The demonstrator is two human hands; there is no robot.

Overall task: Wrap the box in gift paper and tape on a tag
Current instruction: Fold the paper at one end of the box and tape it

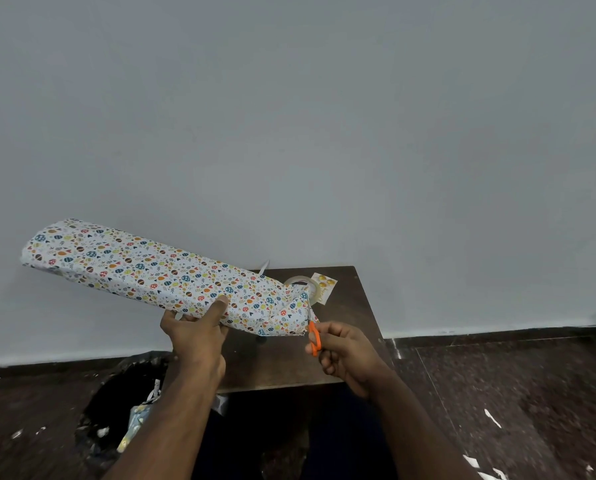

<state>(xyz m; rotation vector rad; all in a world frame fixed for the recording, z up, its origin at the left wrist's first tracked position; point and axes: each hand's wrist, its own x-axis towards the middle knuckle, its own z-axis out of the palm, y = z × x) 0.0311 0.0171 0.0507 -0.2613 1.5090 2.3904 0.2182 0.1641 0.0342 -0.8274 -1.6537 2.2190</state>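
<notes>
The dark brown worktop (282,362) stands against the wall. Near its far right corner lie a roll of clear tape (301,280) and, just beside it toward the right edge, a gift tag (326,287). White paper scraps (492,418) lie on the dark floor (531,393) to the right.

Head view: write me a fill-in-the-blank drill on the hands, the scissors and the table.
1. The left hand grips the wrapped ____.
2. The right hand holds scissors with ____ handles.
3. The tape roll and the tag lie on the ____.
4. Paper scraps sit in the black ____ left of the table.

Missing words: box; orange; table; bin
</notes>
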